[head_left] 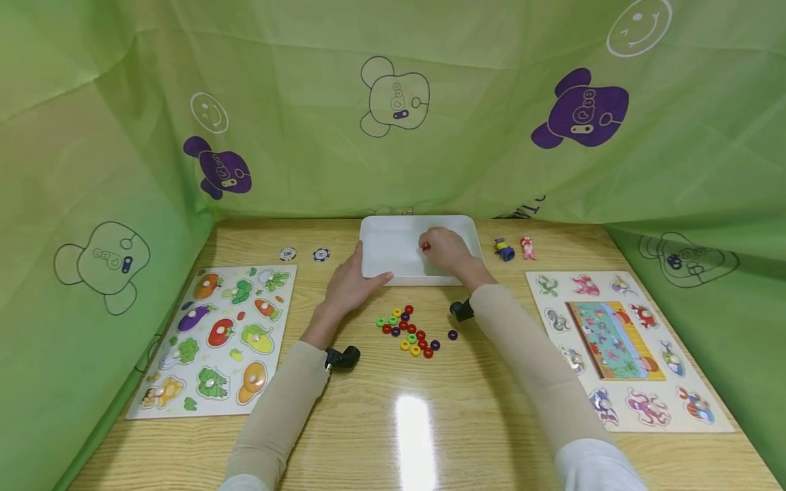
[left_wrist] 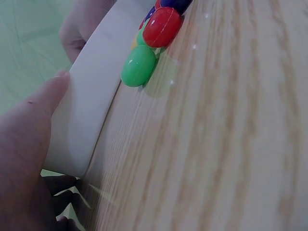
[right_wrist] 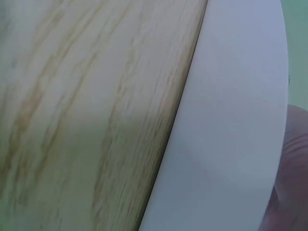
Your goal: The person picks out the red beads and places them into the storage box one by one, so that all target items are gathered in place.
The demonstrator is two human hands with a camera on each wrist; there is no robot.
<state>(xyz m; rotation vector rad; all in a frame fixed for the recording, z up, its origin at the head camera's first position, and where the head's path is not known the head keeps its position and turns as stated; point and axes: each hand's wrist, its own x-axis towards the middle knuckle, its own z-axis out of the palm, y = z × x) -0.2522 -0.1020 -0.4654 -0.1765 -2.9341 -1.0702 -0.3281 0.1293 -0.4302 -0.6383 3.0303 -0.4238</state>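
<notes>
Tray (head_left: 389, 254) sits far centre, its near-left corner steadied by the spread left hand (head_left: 351, 286); over it the right hand (head_left: 448, 251) pinches what looks like a red bead (head_left: 426, 247). A low pinch and a still tray serve best.

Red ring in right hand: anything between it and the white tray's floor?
Nothing visible. Head view: the right hand holds the red ring over the white tray, no other ring showing inside. The left hand is aside, at a corner. Floor under the right hand is hidden.
</notes>
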